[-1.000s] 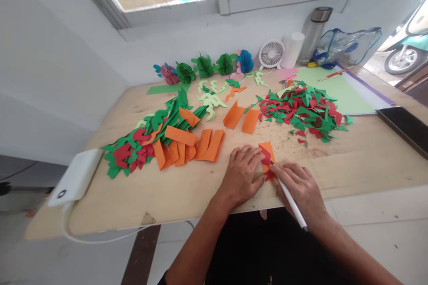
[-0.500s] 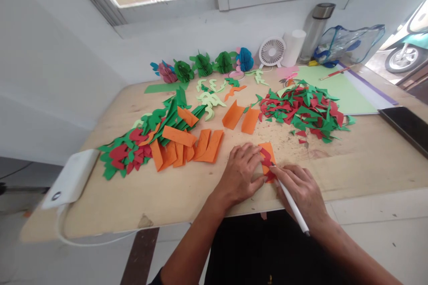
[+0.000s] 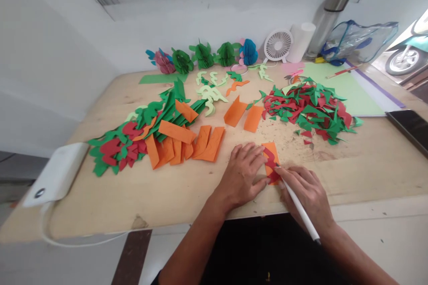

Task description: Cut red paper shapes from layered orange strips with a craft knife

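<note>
My left hand [image 3: 241, 174] lies with fingers spread on the table, its fingertips holding down a small orange paper piece [image 3: 272, 146]. A wavy red paper cutout [image 3: 269, 156] rests on top of that piece, partly covered by my fingers. In my right hand [image 3: 309, 193] is a white pen [image 3: 302, 211], gripped near its tip. The tip touches the right edge of the red cutout. Two folded orange pieces [image 3: 235, 112] stand just beyond my left hand, and more orange pieces [image 3: 210, 144] lie to its left.
Green and red cutouts [image 3: 110, 149] are heaped at the left, near a white power bank [image 3: 56, 173]. Red and green scraps [image 3: 310, 109] pile up at the right, beside a black phone [image 3: 409, 127]. Paper figures [image 3: 203, 55], a small fan [image 3: 278, 46] and a bottle [image 3: 326, 24] line the wall.
The head view has shifted slightly, so the whole scene sits differently in the picture. My left hand stays on the papers, and the pen remains at the red cutout's edge.
</note>
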`<state>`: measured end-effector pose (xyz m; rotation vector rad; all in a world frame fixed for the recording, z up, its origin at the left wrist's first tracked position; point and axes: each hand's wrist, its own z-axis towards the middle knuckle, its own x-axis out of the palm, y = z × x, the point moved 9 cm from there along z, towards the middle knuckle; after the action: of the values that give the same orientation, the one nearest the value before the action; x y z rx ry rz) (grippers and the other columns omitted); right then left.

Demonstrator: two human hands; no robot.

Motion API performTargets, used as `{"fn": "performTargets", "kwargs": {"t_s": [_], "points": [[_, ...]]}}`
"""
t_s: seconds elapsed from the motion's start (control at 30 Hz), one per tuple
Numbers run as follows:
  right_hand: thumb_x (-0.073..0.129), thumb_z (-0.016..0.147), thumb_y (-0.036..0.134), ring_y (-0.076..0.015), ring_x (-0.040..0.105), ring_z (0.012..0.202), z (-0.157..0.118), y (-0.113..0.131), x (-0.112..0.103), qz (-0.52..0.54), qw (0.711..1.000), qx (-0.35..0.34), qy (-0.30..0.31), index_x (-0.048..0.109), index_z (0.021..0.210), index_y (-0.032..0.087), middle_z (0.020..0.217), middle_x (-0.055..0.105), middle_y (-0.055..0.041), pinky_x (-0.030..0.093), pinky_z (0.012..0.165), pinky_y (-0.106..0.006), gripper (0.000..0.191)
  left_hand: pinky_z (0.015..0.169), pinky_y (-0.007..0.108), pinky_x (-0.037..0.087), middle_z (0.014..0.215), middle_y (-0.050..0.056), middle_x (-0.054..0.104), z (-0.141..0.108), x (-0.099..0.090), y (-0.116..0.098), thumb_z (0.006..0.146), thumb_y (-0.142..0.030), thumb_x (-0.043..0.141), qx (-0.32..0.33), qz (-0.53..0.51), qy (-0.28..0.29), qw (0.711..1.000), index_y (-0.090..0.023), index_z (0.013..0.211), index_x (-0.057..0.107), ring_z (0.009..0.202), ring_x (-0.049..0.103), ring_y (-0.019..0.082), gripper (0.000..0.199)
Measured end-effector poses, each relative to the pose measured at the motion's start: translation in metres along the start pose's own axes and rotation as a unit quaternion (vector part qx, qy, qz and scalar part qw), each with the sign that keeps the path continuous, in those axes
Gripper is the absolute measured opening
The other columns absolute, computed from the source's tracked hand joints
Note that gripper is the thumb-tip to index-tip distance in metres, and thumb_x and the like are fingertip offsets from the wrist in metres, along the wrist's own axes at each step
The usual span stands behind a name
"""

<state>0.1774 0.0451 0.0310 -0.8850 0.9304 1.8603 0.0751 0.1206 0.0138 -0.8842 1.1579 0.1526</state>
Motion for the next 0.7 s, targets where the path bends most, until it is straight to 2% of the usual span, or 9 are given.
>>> {"fn": "performTargets", "kwargs": {"t_s": [0.2,0.4,0.47,0.57,0.7], "points": [[0.051,0.093,0.015,-0.0239,0.064,0.091,0.002,0.001,-0.003,-0.003,1.000,0.009,-0.002,0.061,0.122,0.018,0.093,0.075,-0.0069,0.046,0.079,-0.037,0.032,0.118,0.056,0.023,0.148,0.009,0.049,0.000,-0.003,0.000,0.086,-0.036,0.063,0.005,-0.011,0.003,1.000,-0.021,0.117,0.061,0.141,0.035,0.032,0.034],[0.052,0.095,0.022,-0.0209,0.069,0.084,0.016,-0.006,-0.014,0.082,0.993,0.083,-0.025,0.067,0.113,0.023,0.089,0.076,-0.0046,0.052,0.076,-0.034,0.024,0.117,0.057,0.024,0.147,0.010,0.050,0.000,-0.003,0.000,0.086,-0.036,0.063,0.010,-0.009,-0.001,1.000,-0.021,0.116,0.061,0.141,0.035,0.033,0.034],[0.052,0.095,0.026,-0.0204,0.071,0.083,0.022,-0.015,-0.014,0.137,0.982,0.124,-0.029,0.068,0.111,0.024,0.092,0.076,-0.0044,0.055,0.074,-0.033,0.022,0.118,0.058,0.023,0.147,0.011,0.051,0.000,-0.002,0.000,0.086,-0.037,0.063,0.010,-0.004,-0.002,1.000,-0.021,0.116,0.061,0.141,0.035,0.033,0.034],[0.055,0.094,0.030,-0.0203,0.072,0.090,0.028,-0.032,-0.005,0.222,0.954,0.201,-0.033,0.069,0.106,0.024,0.099,0.076,-0.0051,0.057,0.079,-0.032,0.019,0.118,0.057,0.023,0.146,0.011,0.051,0.000,-0.002,0.000,0.086,-0.037,0.063,0.010,0.006,-0.002,1.000,-0.019,0.115,0.062,0.141,0.036,0.034,0.034],[0.053,0.095,0.038,-0.0199,0.073,0.084,0.037,-0.043,0.012,0.272,0.931,0.244,-0.020,0.069,0.100,0.022,0.093,0.076,-0.0056,0.059,0.076,-0.032,0.023,0.118,0.057,0.024,0.145,0.011,0.052,0.000,-0.003,0.000,0.087,-0.038,0.062,0.012,0.003,-0.001,1.000,-0.019,0.114,0.062,0.140,0.037,0.034,0.033]]}}
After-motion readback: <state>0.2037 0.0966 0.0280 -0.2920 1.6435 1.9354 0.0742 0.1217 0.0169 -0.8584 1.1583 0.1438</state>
